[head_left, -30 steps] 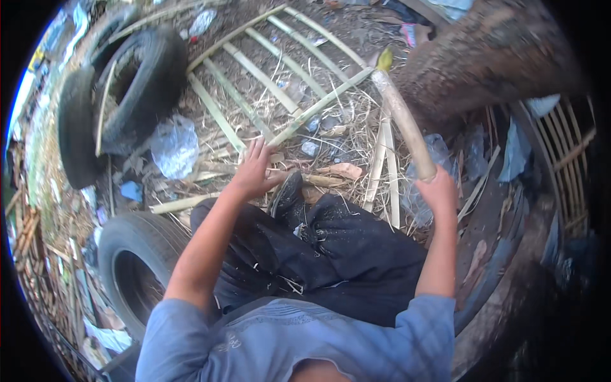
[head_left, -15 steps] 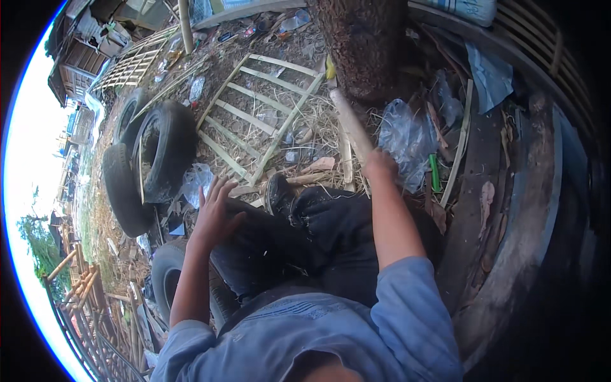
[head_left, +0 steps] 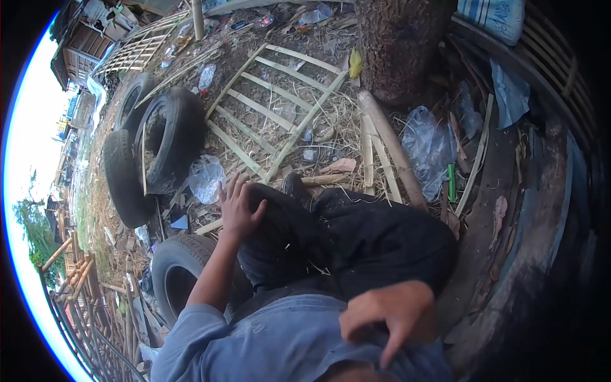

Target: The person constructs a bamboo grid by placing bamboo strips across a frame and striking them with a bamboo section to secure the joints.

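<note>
The slatted frame (head_left: 262, 111) lies just ahead of the left hand (head_left: 239, 207), the nearer of 2, long axis running forward-right. Left fingers spread, empty; right hand (head_left: 393, 312) curled before the shirt (head_left: 273, 337), contents unclear.

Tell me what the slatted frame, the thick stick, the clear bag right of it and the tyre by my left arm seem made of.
Slatted frame: probably split bamboo, unpainted; flat, pale yellow-green strips.
Thick stick: likely bare wood or bamboo; round, dull tan.
Bag: thin clear plastic, glossy; crumpled, with bright highlights.
Tyre: apparently matte rubber, judging by its dark, thick ring.
</note>
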A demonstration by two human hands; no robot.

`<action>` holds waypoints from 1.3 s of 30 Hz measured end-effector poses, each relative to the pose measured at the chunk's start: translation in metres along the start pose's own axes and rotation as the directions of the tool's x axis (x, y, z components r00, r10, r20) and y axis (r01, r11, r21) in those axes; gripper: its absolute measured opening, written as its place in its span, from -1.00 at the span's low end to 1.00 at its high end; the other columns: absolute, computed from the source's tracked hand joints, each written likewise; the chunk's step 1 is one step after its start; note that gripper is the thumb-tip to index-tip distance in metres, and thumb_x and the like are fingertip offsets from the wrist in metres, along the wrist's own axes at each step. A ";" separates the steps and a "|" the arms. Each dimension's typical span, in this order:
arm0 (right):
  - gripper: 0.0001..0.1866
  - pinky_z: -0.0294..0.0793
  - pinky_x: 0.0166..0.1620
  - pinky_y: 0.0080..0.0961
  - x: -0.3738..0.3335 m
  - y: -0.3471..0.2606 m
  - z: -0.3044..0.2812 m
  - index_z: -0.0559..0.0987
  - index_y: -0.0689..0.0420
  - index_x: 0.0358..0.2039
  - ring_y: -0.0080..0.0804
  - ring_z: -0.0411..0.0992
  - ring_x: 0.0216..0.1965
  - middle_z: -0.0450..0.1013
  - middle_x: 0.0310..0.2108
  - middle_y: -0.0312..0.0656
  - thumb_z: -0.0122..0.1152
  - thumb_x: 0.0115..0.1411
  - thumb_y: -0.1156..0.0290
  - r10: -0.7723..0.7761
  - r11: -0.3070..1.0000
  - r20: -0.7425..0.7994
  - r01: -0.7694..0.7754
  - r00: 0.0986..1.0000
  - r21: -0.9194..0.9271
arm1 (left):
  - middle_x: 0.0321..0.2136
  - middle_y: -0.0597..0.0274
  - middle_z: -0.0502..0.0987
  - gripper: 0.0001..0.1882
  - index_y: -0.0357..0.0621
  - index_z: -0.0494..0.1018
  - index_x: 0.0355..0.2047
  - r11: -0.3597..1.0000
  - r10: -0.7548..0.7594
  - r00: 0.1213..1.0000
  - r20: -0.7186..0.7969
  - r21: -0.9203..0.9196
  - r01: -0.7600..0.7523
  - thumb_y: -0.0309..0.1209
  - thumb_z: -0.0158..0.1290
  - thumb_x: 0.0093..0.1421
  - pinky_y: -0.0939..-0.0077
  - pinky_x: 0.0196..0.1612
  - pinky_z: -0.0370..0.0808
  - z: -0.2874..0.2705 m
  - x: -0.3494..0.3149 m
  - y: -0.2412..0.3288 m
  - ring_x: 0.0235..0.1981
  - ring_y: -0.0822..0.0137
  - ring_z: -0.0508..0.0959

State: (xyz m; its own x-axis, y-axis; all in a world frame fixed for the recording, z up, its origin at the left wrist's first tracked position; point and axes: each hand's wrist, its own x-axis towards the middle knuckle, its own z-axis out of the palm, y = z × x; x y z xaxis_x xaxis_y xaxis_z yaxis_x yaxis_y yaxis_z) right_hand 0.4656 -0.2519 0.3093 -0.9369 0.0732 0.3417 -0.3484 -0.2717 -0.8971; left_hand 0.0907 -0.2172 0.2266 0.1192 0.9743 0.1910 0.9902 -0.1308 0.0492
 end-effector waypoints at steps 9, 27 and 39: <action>-0.77 0.31 -0.45 -0.28 0.059 0.021 0.036 0.54 0.37 -0.41 -0.16 0.41 -0.52 0.46 -0.50 -0.04 0.17 0.29 0.43 -0.237 0.942 -0.459 0.318 0.856 0.106 | -0.13 0.18 0.54 -0.63 -0.03 0.49 -0.17 0.991 -0.094 0.995 -0.021 -0.096 0.091 -0.19 0.20 0.02 -0.07 0.41 -0.13 0.019 -0.017 -0.028 0.12 0.13 0.44; -0.79 0.41 -0.26 -0.43 0.155 0.080 0.095 0.49 0.23 -0.26 -0.38 0.44 -0.35 0.48 -0.37 -0.21 0.25 0.25 0.36 -0.157 0.861 -0.181 0.224 0.971 0.457 | -0.35 0.14 0.58 -0.68 -0.05 0.54 -0.33 0.988 0.042 0.967 -0.251 -0.136 -0.079 -0.10 0.20 0.04 -0.03 0.26 0.13 0.053 -0.034 -0.063 -0.21 0.09 0.58; -0.79 0.41 -0.24 -0.53 0.161 0.111 -0.002 0.46 0.15 -0.27 -0.57 0.40 -0.34 0.44 -0.39 -0.35 0.27 0.24 0.32 0.143 0.973 -0.354 -0.066 0.924 0.220 | 0.00 0.00 0.56 -0.38 -0.06 0.39 0.11 0.840 -0.120 0.844 0.523 -0.400 0.367 -0.15 0.29 0.07 0.16 0.07 0.46 0.029 0.062 -0.013 0.03 0.04 0.55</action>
State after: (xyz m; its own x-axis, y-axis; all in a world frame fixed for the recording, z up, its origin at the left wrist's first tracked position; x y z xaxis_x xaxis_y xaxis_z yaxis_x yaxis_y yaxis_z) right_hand 0.2765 -0.2683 0.2641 -0.9255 0.3682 0.0885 -0.2709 -0.4805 -0.8341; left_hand 0.0871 -0.1494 0.2096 0.0198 0.9337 -0.3574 0.8460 0.1749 0.5037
